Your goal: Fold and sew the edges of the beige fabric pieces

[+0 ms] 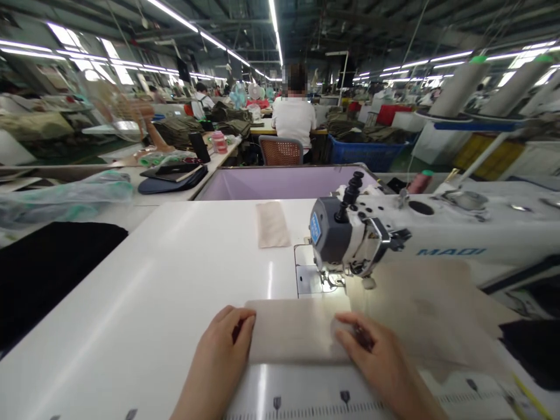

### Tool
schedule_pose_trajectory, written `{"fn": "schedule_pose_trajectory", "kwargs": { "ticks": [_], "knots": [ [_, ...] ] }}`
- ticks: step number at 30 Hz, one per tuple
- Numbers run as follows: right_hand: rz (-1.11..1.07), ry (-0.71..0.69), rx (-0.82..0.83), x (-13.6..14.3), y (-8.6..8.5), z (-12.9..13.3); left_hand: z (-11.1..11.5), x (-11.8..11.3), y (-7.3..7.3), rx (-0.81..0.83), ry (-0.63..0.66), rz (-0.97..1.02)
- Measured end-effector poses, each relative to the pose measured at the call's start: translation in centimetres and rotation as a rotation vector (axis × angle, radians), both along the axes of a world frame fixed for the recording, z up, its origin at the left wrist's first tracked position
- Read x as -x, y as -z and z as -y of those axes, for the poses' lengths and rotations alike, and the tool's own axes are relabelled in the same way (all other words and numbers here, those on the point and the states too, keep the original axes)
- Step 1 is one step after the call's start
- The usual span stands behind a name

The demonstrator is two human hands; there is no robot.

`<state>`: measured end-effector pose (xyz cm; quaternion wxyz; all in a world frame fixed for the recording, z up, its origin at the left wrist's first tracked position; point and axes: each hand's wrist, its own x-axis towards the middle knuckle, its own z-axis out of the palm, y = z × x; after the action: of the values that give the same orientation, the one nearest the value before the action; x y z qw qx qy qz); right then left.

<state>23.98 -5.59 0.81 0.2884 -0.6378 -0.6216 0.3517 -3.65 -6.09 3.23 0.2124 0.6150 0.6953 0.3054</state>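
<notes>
- My left grip (231, 335) pinches the left edge of a beige fabric panel (293, 332) between thumb and fingertips.
- My right grip (371, 344) is on the panel's right end, its thumb and forefinger bent over the cloth; I cannot tell whether it pinches the cloth or only rests there.
- The panel lies flat on the white worktop (175, 297), crosswise between my two grips, just on my side of the needle plate (307, 280).
- The industrial sewing machine (332, 233) stands beyond it to the right, its lamp lighting the needle area.
- A wider beige sheet (431, 315) spreads right of the panel, partly below the machine's arm.
- A small beige fabric piece (273, 226) lies farther off, left of the machine head and apart from it.
- Ruler markings (310, 410) run along the near part of the worktop.
- Black cloth (48, 274) lies at my far left, and another dark piece (536, 350) at the right edge.
- Past a lilac-lined bin (280, 182), a person in a white shirt (294, 115) sits facing away.
</notes>
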Motion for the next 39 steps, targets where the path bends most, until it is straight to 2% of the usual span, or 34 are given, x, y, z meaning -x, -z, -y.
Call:
{"fn": "schedule_pose_trajectory", "kwargs": {
  "ticks": [4,12,20,32,36,39],
  "knots": [
    [-0.018,0.048,-0.03,0.1,-0.3,0.1,-0.1,0.1,0.2,-0.002,-0.002,-0.027],
    [-0.007,-0.019,0.04,0.2,-1.2,-0.5,-0.2,0.4,0.3,0.029,0.005,-0.067],
    [0.049,-0.068,0.064,0.0,-0.7,-0.5,-0.2,0.5,0.2,0.01,-0.006,-0.086],
    [0.072,-0.055,0.081,0.1,-0.4,-0.7,-0.3,0.8,0.5,-0.043,0.03,-0.146],
    [0.144,-0.039,0.104,0.6,-1.1,-0.7,-0.1,0.7,0.8,-0.038,0.09,-0.23],
    [0.283,-0.071,0.072,0.5,-1.9,-0.6,0.0,0.2,0.8,-0.092,0.146,-0.418]
  ]
}}
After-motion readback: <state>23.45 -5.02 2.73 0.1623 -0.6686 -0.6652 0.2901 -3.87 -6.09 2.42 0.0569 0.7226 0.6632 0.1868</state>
